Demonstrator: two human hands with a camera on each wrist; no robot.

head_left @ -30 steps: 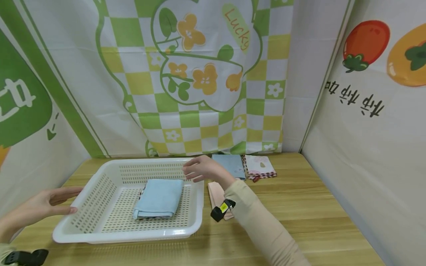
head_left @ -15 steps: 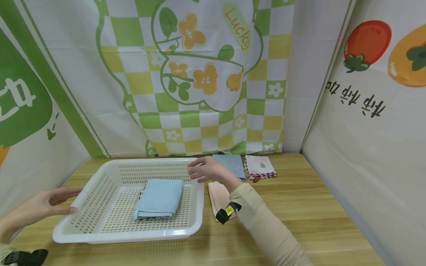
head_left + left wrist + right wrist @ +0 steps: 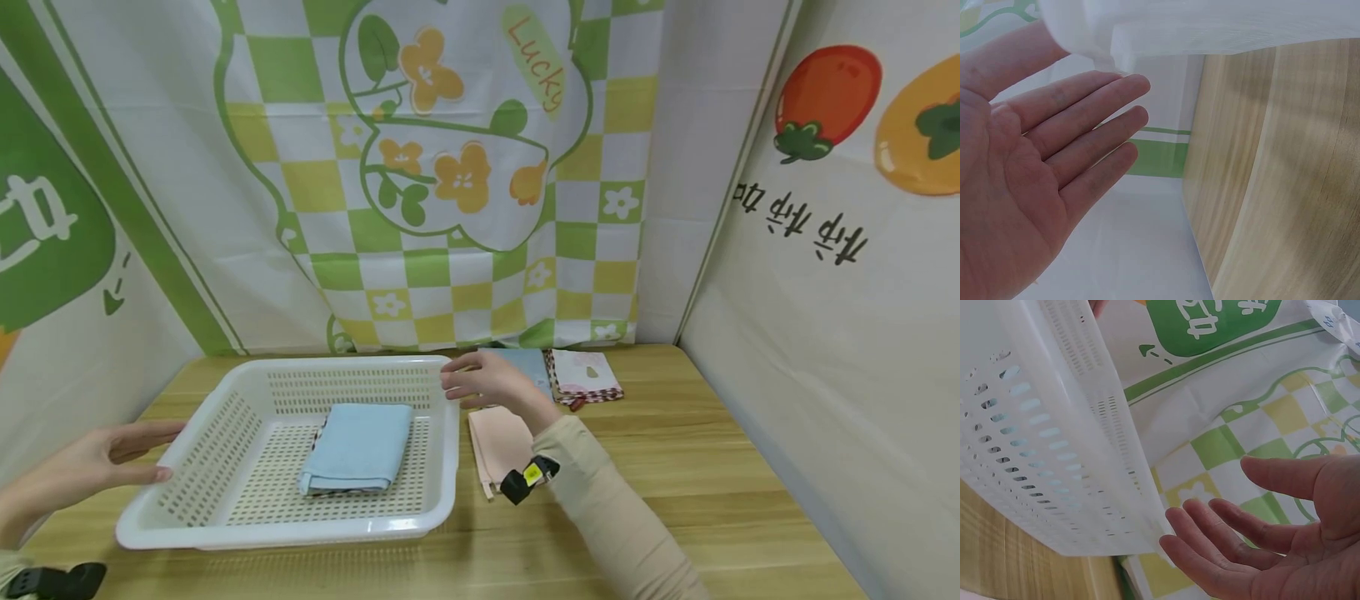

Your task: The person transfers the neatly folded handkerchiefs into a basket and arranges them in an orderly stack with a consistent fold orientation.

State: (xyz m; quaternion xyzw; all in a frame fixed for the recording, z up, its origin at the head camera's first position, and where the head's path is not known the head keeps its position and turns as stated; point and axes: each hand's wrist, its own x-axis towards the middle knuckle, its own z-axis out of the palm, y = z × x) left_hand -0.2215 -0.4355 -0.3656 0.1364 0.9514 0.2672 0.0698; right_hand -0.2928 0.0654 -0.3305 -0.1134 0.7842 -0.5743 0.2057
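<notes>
A white plastic basket [image 3: 315, 531] with slotted walls stands on the wooden table, holding a folded light-blue cloth [image 3: 360, 443] with a dark checked edge beneath. At its left side is my left hand [image 3: 78, 468], thumb at the rim. In the left wrist view that hand [image 3: 1047, 162] has its fingers straight, beside the basket's underside [image 3: 1210, 31]. My right hand [image 3: 498, 383] hovers by the back right corner, holding nothing. The right wrist view shows its fingers [image 3: 1204, 547] loosely bent, close to the basket wall [image 3: 1054, 419]; contact is unclear.
Right of the basket lies a folded pink cloth [image 3: 497, 442], partly under my right wrist. Behind it are a blue cloth [image 3: 534, 363] and a white patterned one [image 3: 588, 373] with checked edging. Printed curtains enclose the table [image 3: 675, 467] at the back and sides.
My right hand has drifted to the right, from over the basket's back right corner to its outer side, baring more of the pink cloth. The left hand and basket look almost unmoved.
</notes>
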